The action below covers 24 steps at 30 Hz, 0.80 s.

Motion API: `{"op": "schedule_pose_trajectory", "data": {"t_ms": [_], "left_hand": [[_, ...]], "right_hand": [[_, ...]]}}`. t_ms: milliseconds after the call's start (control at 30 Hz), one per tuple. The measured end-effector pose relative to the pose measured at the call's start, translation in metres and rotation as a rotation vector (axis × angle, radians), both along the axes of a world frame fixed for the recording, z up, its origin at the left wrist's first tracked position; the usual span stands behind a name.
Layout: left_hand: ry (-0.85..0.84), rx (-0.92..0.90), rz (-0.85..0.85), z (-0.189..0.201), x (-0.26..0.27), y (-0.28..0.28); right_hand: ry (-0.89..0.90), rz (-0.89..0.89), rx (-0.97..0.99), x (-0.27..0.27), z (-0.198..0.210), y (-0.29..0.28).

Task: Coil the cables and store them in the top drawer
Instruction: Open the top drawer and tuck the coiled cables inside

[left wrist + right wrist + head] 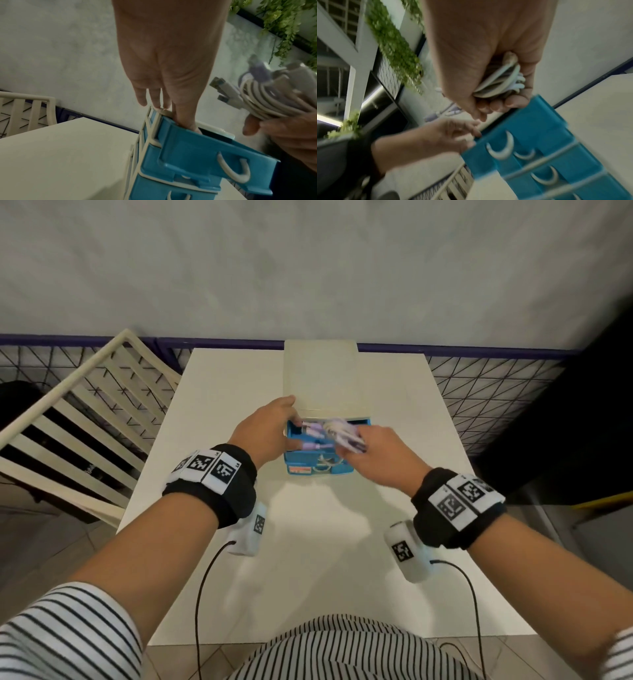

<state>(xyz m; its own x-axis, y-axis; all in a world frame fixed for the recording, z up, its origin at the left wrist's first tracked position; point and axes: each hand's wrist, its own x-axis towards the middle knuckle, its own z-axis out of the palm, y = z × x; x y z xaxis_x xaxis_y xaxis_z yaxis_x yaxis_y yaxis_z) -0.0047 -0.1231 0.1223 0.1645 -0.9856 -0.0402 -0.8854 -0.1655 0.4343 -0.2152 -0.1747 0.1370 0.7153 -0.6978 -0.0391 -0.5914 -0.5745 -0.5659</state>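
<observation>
Drawer unit at the far middle of the table, both hands at its open top drawer.

The drawer unit (pixel 322 378) stands on the table (pixel 308 542) against its far edge, with the top drawer (pixel 294 430) pulled out toward the person. The left hand (pixel 263 433) is at the drawer's left side, the right hand (pixel 380 453) over its right side with a coiled cable bundle (pixel 342 433). More cables (pixel 313 428) lie in the drawer. A chair (pixel 85 419) stands left of the table.
</observation>
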Motion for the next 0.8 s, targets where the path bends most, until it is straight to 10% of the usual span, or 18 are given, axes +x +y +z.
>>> {"op": "schedule_pose_trajectory", "data": {"t_ms": [800], "left_hand": [[0.040,0.158,-0.064,0.008,-0.005,0.007]], "right_hand": [[0.661,-0.029,-0.042,0.067,0.007,-0.016]]}}
